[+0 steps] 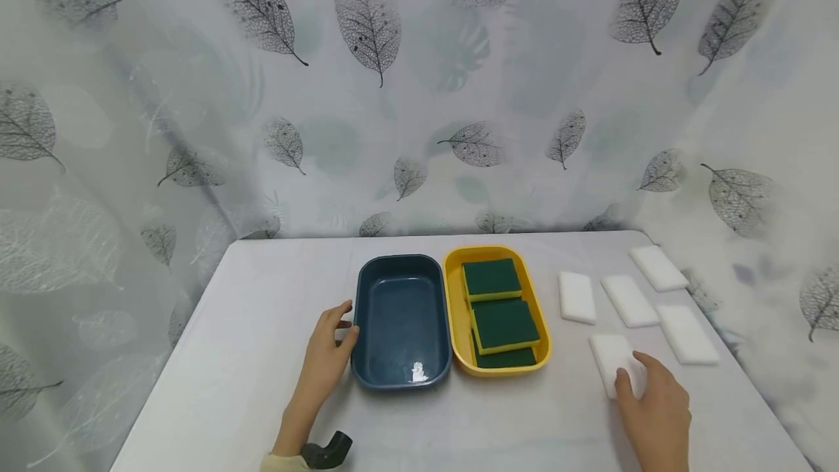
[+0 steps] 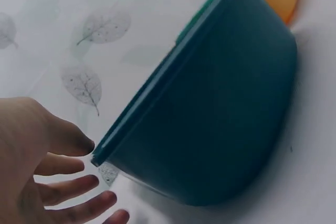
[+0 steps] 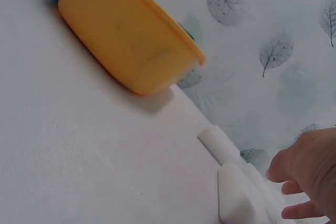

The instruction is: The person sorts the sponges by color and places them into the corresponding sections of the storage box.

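Note:
At the left rim of a dark blue plastic bin (image 1: 403, 326) is my left hand (image 1: 325, 352), its fingers spread and loosely bent. In the left wrist view the thumb tip overlaps the corner of the bin's rim. The bin's inside shows bare. My right hand (image 1: 658, 410) hovers over the near end of a white foam block (image 1: 608, 355), thumb and fingers apart on either side of that end. Fingers of this hand (image 3: 310, 182) appear beside the white blocks in the right wrist view, with nothing held between them.
Right against the blue bin stands a yellow bin (image 1: 461, 333) with several green-and-yellow scouring sponges (image 1: 505, 324) stacked in it. More white foam blocks (image 1: 629, 301) lie at the table's right side. A leaf-print curtain (image 1: 419, 93) hangs behind the white table (image 1: 262, 312).

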Demonstrator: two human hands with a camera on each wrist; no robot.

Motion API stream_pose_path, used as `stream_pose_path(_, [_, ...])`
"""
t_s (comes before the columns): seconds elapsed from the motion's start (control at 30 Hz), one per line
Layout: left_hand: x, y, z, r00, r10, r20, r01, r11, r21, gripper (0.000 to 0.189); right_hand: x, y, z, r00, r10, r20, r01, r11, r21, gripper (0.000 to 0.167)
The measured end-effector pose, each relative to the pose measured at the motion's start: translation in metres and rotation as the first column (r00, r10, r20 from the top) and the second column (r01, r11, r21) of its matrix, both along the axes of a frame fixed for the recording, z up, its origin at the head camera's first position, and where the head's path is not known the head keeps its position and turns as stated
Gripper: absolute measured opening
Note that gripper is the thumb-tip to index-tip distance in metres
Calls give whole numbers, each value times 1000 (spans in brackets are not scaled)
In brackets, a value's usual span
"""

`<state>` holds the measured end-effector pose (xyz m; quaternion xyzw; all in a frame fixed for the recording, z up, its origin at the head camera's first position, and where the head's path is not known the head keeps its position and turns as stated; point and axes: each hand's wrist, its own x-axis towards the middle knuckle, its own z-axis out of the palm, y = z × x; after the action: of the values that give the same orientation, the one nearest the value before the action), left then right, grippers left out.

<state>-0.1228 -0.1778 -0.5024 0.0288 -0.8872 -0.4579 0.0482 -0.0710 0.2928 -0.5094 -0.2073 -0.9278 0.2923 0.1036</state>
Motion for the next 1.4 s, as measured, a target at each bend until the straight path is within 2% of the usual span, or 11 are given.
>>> stream_pose_path(0.13, [6,-2,-1,999,10,43,-16,991,135,50,-2,7,-5,988,-23,154,23,1000,5,59])
stream_pose_path(0.2, [9,-3,0,997,8,75,-24,977,211,51,-2,9,-8,981,-17,193,17,1000,-1,63])
stream_pose_path(0.3, [11,-4,1,993,3,120,-39,953,300,52,-2,12,-9,978,3,208,-4,1000,4,65])
stream_pose_path(0.53, [12,-5,-2,987,-19,159,-44,922,384,51,-1,15,-8,972,9,235,-22,999,49,65])
stream_pose_path(0.7, [12,-5,-4,981,-21,191,-62,908,415,49,1,14,-8,978,12,210,-27,997,68,64])
stream_pose_path(0.87, [9,-6,-5,976,-7,217,-93,890,447,47,-1,8,-5,983,-9,181,2,999,39,67])
stream_pose_path(1.03, [8,-9,-5,971,0,240,-121,864,490,47,-3,-1,-2,982,-33,185,32,999,11,69])
stream_pose_path(1.27, [8,-12,-8,968,2,251,-141,830,540,46,-4,-7,-2,984,-28,175,24,999,25,69])
stream_pose_path(1.4, [9,-12,-13,969,3,246,-150,799,583,45,-3,-1,-6,990,-13,139,15,1000,-15,67])
